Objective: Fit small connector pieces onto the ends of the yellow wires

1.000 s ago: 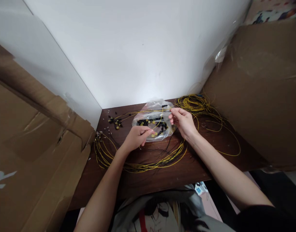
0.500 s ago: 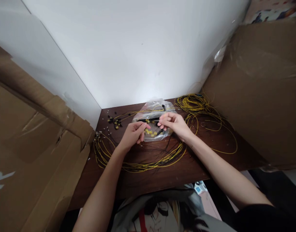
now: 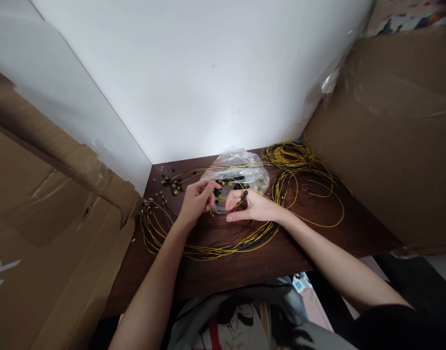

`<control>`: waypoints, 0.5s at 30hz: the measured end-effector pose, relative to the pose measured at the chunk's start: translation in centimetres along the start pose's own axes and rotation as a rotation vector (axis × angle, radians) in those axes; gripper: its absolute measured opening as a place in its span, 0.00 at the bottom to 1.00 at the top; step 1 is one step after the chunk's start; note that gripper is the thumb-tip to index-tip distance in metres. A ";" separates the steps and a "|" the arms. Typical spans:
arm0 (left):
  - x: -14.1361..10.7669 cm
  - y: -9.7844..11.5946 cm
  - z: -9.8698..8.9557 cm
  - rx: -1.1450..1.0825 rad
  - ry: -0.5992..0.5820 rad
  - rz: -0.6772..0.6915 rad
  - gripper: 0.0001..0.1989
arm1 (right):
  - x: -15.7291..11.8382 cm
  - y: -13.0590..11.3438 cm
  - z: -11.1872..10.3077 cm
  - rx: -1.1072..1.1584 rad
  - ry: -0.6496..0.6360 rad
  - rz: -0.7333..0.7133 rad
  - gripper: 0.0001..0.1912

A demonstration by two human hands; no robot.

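One yellow wire [image 3: 211,211] is pinched by the left hand [image 3: 196,201] above the surface [image 3: 208,278]; its slanted black end [image 3: 245,195] is seen nearer the right hand [image 3: 256,206], whose thumb and fingers are parted.

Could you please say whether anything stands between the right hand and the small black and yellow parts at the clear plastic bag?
Nothing large visibly does; a slim black tube shows against the right hand, at its far edge. Whether the clear plastic bag covers the small black and yellow parts, I cannot tell.
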State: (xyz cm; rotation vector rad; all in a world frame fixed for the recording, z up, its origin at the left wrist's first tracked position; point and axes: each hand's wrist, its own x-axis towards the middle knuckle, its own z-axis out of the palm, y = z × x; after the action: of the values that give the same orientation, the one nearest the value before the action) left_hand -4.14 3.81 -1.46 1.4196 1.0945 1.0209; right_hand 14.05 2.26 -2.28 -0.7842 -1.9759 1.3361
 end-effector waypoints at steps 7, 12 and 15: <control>0.0 0.0 0.1 0.032 -0.007 0.001 0.15 | 0.0 0.0 0.1 0.033 0.030 -0.006 0.09; 0.0 0.0 0.2 0.065 -0.017 0.009 0.15 | 0.1 0.0 0.1 0.059 0.057 -0.009 0.08; 0.0 0.0 0.3 0.078 -0.025 0.009 0.15 | 0.1 0.0 0.2 0.069 0.067 -0.008 0.08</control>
State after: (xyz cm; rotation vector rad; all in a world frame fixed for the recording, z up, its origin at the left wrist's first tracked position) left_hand -3.89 3.77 -1.53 1.4974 1.1210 0.9733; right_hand 13.85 2.26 -2.28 -0.7775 -1.8696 1.3481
